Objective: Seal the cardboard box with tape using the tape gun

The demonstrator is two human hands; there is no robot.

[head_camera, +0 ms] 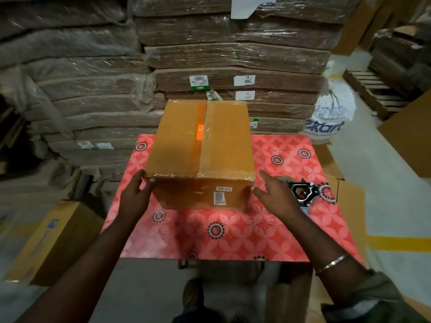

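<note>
A closed brown cardboard box (179, 145) stands on a small table with a red flowered cover (233, 231). Clear tape runs along the box's centre seam and down its near side. My left hand (135, 197) holds the box's near left corner, thumb on the front face and fingers round the left edge. My right hand (275, 197) hovers just right of the box's near right corner, fingers spread and straight, holding nothing. The tape gun (303, 194) lies on the table behind and to the right of my right hand, partly hidden by it.
Tall stacks of plastic-wrapped flat cardboard (233, 57) rise right behind the table. A white sack (331, 117) sits at the back right, a wooden pallet (373, 94) beyond it. Cartons stand on the floor at left (53, 238) and right (410, 136).
</note>
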